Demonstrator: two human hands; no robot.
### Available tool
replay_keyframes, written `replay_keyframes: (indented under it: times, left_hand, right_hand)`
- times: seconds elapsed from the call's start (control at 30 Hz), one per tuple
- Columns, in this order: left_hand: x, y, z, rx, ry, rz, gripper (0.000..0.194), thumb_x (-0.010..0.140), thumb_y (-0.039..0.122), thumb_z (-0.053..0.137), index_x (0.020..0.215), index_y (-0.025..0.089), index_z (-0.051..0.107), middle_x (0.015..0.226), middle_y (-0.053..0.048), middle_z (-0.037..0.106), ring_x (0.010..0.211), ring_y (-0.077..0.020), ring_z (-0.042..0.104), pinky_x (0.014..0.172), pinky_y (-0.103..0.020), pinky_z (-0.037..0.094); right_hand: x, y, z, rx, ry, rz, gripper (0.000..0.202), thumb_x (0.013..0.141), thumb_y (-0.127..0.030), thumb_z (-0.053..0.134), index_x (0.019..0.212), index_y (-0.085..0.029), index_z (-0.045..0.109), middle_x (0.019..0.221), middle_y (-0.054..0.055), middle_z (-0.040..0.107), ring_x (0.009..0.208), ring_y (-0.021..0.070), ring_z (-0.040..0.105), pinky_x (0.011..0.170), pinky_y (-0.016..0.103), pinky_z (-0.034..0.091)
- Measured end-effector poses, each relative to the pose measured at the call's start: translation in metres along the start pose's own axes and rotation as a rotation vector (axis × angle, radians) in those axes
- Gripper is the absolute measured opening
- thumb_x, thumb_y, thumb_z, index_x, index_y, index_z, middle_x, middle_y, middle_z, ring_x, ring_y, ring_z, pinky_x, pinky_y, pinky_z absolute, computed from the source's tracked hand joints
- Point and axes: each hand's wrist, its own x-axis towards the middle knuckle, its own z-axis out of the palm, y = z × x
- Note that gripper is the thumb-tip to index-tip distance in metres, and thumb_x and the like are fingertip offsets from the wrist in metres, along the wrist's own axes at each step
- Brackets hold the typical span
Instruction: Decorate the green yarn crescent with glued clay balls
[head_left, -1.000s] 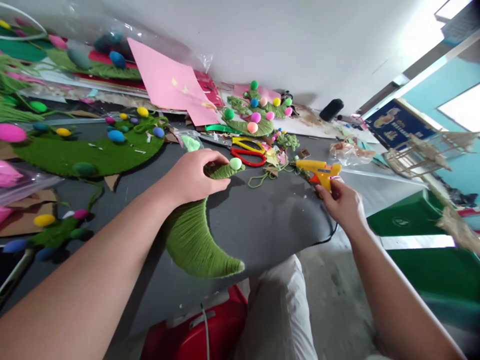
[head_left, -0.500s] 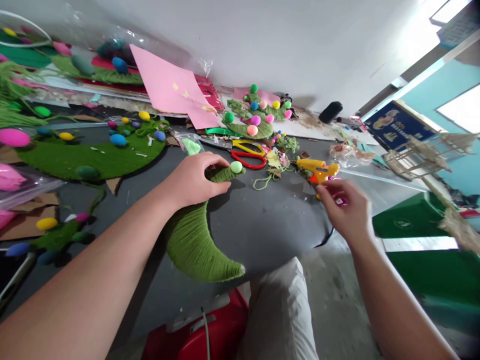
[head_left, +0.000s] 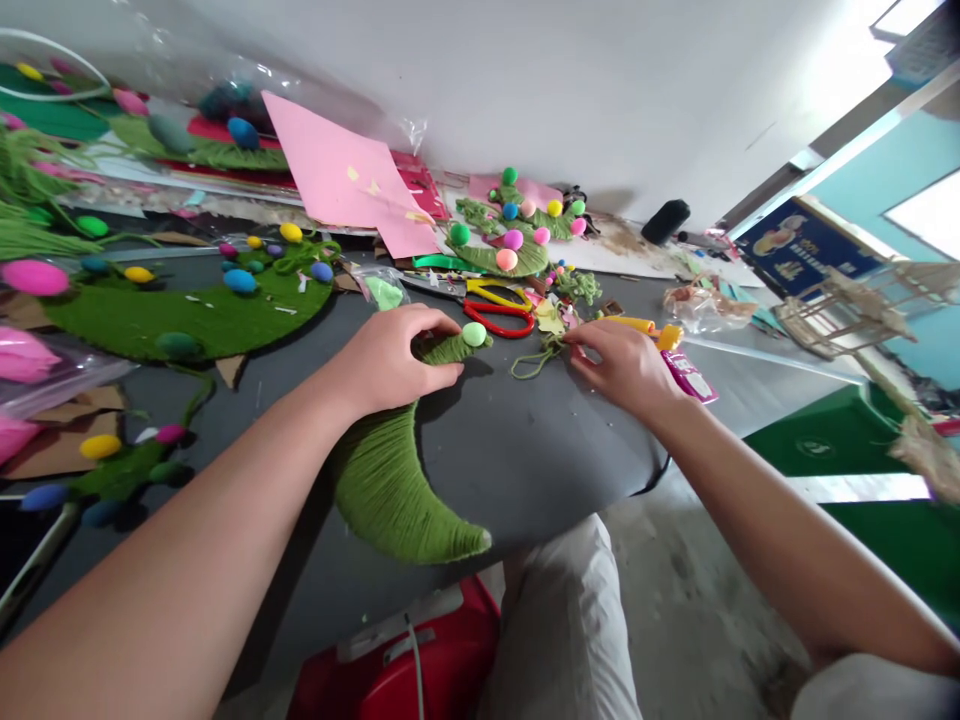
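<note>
My left hand [head_left: 401,362] is wrapped round the upper part of a green yarn-wound crescent [head_left: 397,495], whose lower tip points right. A pale green ball [head_left: 474,334] sits at the crescent's upper tip, just beyond my fingertips. My right hand [head_left: 619,362] reaches over the table, thumb and forefinger pinched at a small heap of green yarn [head_left: 541,360]; what lies between the fingertips is too small to make out. Behind that hand, a yellow glue gun [head_left: 667,336] is partly hidden, with a purple packet [head_left: 694,377] beside it.
Red-and-yellow-handled scissors [head_left: 501,308] lie past the crescent. Further back are a pink sheet [head_left: 337,170] and a green piece with coloured balls [head_left: 502,250]. A larger decorated green crescent [head_left: 180,315] is at the left. Green bins [head_left: 817,445] stand at the right.
My right hand has moved left, away from the glue gun and purple packet to the yarn heap. My left hand keeps its hold on the crescent.
</note>
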Motion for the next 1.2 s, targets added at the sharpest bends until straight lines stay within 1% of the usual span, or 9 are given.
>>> replay_keyframes:
  times: [0.1,0.33,0.5,0.6,0.73,0.8,0.93,1.1,1.2]
  left_hand:
    - [0.000,0.001,-0.001,-0.004,-0.011,-0.026,0.042,0.080,0.045,0.079,0.116,0.022,0.076,0.121,-0.009,0.078,0.112,-0.0303,0.072,0.100,-0.042,0.055]
    - [0.000,0.003,-0.003,-0.011,-0.032,-0.062,0.046,0.079,0.048,0.079,0.118,0.023,0.076,0.125,-0.009,0.078,0.116,-0.0324,0.072,0.102,-0.044,0.056]
    - [0.001,0.002,-0.002,-0.011,-0.029,-0.046,0.046,0.079,0.047,0.078,0.117,0.021,0.076,0.124,-0.010,0.077,0.114,-0.0314,0.071,0.102,-0.043,0.055]
    - [0.001,0.002,-0.001,-0.005,-0.022,-0.027,0.045,0.080,0.046,0.078,0.116,0.020,0.076,0.121,-0.009,0.077,0.111,-0.0305,0.071,0.100,-0.043,0.055]
    - [0.001,0.001,-0.001,0.005,-0.023,-0.013,0.042,0.080,0.044,0.078,0.115,0.021,0.076,0.120,-0.009,0.077,0.111,-0.0302,0.071,0.099,-0.042,0.055]
    - [0.001,0.001,-0.001,0.001,-0.027,-0.023,0.043,0.080,0.045,0.078,0.116,0.021,0.076,0.122,-0.009,0.077,0.112,-0.0307,0.071,0.099,-0.043,0.055]
    - [0.000,0.001,-0.001,-0.009,-0.036,-0.042,0.046,0.081,0.047,0.078,0.119,0.021,0.075,0.124,-0.009,0.077,0.113,-0.0314,0.071,0.101,-0.044,0.055]
    - [0.001,0.000,0.000,-0.017,-0.027,-0.040,0.047,0.080,0.046,0.078,0.119,0.021,0.076,0.123,-0.009,0.077,0.113,-0.0311,0.071,0.101,-0.044,0.054]
    - [0.000,-0.001,0.000,-0.022,-0.021,-0.044,0.047,0.080,0.046,0.078,0.120,0.020,0.076,0.122,-0.008,0.077,0.112,-0.0310,0.071,0.101,-0.044,0.054]
  right_hand:
    - [0.001,0.000,-0.012,0.045,0.037,0.007,0.018,0.092,-0.021,0.059,0.101,-0.019,0.075,0.097,0.012,0.078,0.090,0.0283,0.074,0.082,0.040,0.056]
    - [0.012,-0.002,-0.037,0.206,-0.131,0.134,0.010,0.085,-0.025,0.063,0.089,-0.023,0.072,0.090,0.005,0.079,0.081,0.0225,0.074,0.077,0.034,0.054]
    - [0.016,-0.004,-0.028,0.222,-0.173,0.113,0.016,0.087,-0.027,0.064,0.101,-0.022,0.070,0.086,0.003,0.077,0.076,0.0204,0.072,0.075,0.032,0.052]
    - [0.016,-0.005,-0.017,0.222,-0.212,0.081,0.015,0.086,-0.028,0.063,0.098,-0.021,0.070,0.087,0.005,0.075,0.078,0.0214,0.070,0.075,0.033,0.051]
    - [0.017,-0.008,-0.011,0.221,-0.250,0.137,0.011,0.088,-0.030,0.061,0.093,-0.021,0.066,0.087,0.005,0.073,0.078,0.0218,0.068,0.073,0.034,0.049]
    - [0.017,-0.009,-0.013,0.238,-0.197,0.194,0.010,0.088,-0.030,0.062,0.093,-0.022,0.064,0.083,0.004,0.073,0.073,0.0207,0.066,0.071,0.033,0.048]
    - [0.018,-0.008,-0.021,0.230,-0.066,0.271,0.029,0.087,-0.027,0.064,0.115,-0.021,0.066,0.084,0.003,0.074,0.070,0.0198,0.064,0.072,0.033,0.048]
    - [0.020,-0.001,-0.025,0.059,-0.047,0.297,0.033,0.098,-0.029,0.053,0.123,-0.021,0.072,0.098,0.011,0.080,0.087,0.0292,0.071,0.079,0.040,0.049]
    - [0.023,0.002,-0.028,-0.023,-0.062,0.355,0.047,0.099,-0.026,0.049,0.144,-0.018,0.061,0.106,0.016,0.080,0.093,0.0350,0.073,0.079,0.043,0.050]
